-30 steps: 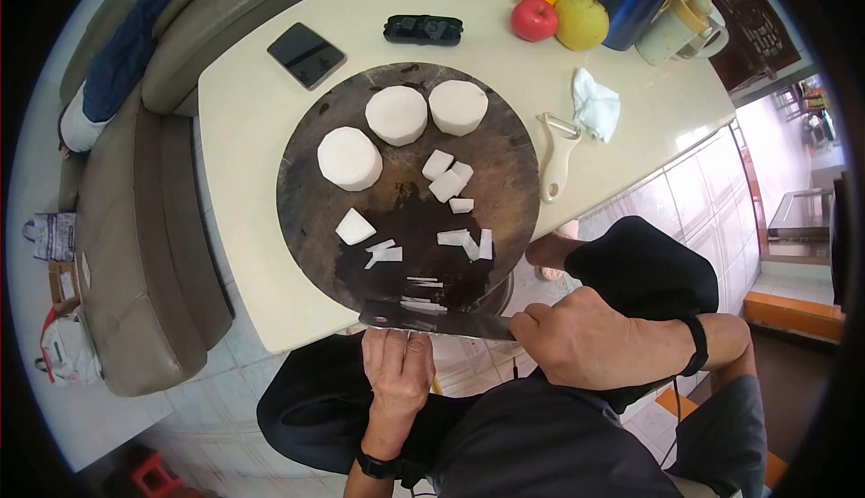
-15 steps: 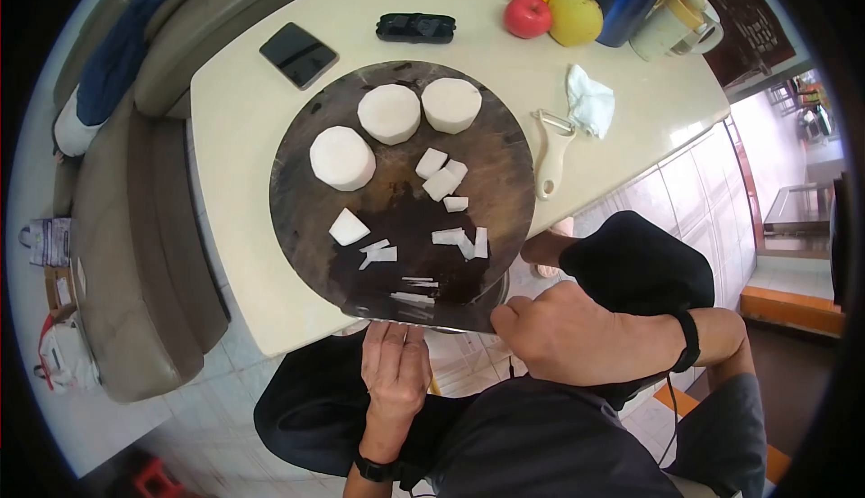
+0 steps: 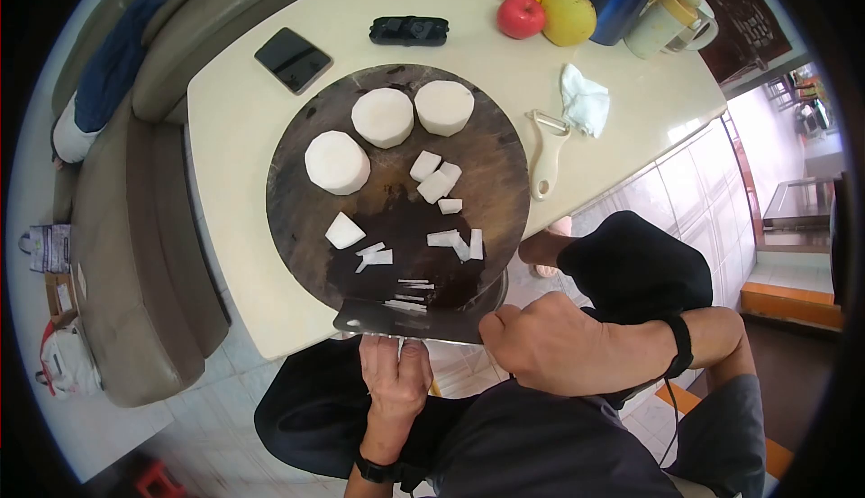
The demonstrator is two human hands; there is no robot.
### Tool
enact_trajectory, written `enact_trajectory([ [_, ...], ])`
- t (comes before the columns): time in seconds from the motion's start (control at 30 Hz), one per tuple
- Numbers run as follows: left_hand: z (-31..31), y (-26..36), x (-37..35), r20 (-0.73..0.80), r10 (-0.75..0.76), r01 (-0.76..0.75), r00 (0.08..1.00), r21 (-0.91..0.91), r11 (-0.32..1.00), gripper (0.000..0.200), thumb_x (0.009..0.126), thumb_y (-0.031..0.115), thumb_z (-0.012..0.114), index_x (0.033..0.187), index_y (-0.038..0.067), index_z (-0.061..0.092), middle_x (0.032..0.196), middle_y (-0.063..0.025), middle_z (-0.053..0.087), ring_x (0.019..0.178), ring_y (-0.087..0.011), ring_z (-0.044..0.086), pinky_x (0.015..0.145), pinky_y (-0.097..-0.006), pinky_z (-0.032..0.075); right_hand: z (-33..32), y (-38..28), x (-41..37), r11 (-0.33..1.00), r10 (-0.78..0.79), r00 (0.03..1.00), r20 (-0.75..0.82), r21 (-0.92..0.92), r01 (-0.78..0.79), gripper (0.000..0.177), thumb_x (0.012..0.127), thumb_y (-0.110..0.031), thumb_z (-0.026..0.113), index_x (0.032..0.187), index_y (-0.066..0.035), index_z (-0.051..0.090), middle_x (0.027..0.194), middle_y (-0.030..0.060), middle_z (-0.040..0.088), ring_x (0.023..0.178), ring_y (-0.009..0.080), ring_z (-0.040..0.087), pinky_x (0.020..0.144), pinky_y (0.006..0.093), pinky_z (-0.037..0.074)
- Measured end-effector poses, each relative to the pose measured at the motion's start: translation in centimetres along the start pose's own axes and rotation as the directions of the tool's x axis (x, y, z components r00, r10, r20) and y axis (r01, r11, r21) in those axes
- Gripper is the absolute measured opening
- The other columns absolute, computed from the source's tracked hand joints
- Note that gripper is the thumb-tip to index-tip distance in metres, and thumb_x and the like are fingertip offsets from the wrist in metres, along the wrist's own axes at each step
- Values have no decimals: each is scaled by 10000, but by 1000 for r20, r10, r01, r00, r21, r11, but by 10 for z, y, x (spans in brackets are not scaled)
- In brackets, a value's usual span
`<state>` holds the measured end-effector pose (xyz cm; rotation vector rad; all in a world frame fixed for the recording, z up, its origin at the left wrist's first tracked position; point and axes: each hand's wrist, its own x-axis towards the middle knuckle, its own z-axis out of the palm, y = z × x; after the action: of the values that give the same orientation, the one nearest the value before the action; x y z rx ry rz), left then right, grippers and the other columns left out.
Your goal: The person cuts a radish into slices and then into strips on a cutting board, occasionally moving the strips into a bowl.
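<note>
The right hand, grip clenched on the cleaver, lays the blade at the cutting board's near edge among white slivers. The left hand, grip released, sits below that edge; keeping the blade flat should stop slivers scattering.

Dull grey metal cleaver blade, dark worn wooden board, smooth glossy tabletop.

The left hand lies flat with its back up, fingers straight and close together, pointing away from the body. Its forearm runs up from below, wrist unbent. The right hand is curled into a tight fist with the knuckles turned leftward, just right of the left fingertips. Its forearm reaches in nearly level from the right, wrist straight.
</note>
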<state>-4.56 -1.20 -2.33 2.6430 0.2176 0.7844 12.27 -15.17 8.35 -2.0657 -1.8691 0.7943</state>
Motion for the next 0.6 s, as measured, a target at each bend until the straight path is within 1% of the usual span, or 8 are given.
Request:
enact_trajectory([
  [0.07,0,0,-3,-7,9,-9,1000,25,1000,223,680,-127,660,892,-63,632,968,-214,599,865,-408,594,773,-456,504,5,2,-2,1000,8,999,-49,-8,-8,207,645,-16,652,801,80,555,685,196,604,588,320,654,460,386,497],
  [0.1,0,-1,-4,-11,8,-8,1000,27,1000,223,680,-127,660,892,-63,632,968,-214,599,865,-408,594,773,-456,504,4,2,-4,1000,4,999,-49,-11,-5,207,645,-16,652,801,80,555,685,196,604,588,320,654,460,386,497],
  [0.17,0,-2,-6,5,0,0,1000,0,1000,209,679,-120,667,874,-59,624,969,-214,595,869,-406,589,781,-462,501,1,3,-9,999,0,999,-45,39,2,204,649,-20,645,807,74,555,684,190,602,588,319,653,453,386,493],
  [0.2,0,-2,-6,2,-3,3,1000,5,1000,209,679,-120,667,874,-59,624,969,-214,595,869,-406,589,781,-462,501,-1,3,-11,999,-6,999,-44,37,7,204,649,-20,645,807,74,555,684,190,602,588,319,653,453,386,493],
  [0.27,-1,-1,-7,26,-15,15,1000,-12,1000,216,683,-111,672,891,-63,633,979,-217,597,874,-417,591,792,-477,501,-3,2,-13,1000,-4,1000,22,-4,4,204,656,-28,642,812,70,555,682,184,600,580,312,651,444,386,487],
  [0.4,-2,-1,-1,24,10,-10,1000,1,1000,235,685,-104,674,914,-67,645,1003,-224,604,902,-434,595,812,-485,501,-1,0,-12,1000,14,1000,12,-17,-14,200,662,-40,645,805,67,555,682,184,604,575,306,652,441,382,487],
  [0.47,-3,0,-2,37,-7,7,999,12,1000,245,689,-105,669,932,-73,652,1021,-232,611,932,-443,598,837,-494,497,6,-1,-11,1000,20,999,-47,-23,-21,280,636,-69,672,829,40,503,686,150,535,524,310,596,433,389,455],
  [0.6,1,-1,-6,22,-1,1,1000,11,1000,238,689,-111,663,924,-76,651,999,-229,618,926,-435,607,834,-486,503,12,-5,-2,998,28,999,-41,-59,-30,275,644,-69,669,832,42,501,693,153,540,535,319,600,444,393,463],
])
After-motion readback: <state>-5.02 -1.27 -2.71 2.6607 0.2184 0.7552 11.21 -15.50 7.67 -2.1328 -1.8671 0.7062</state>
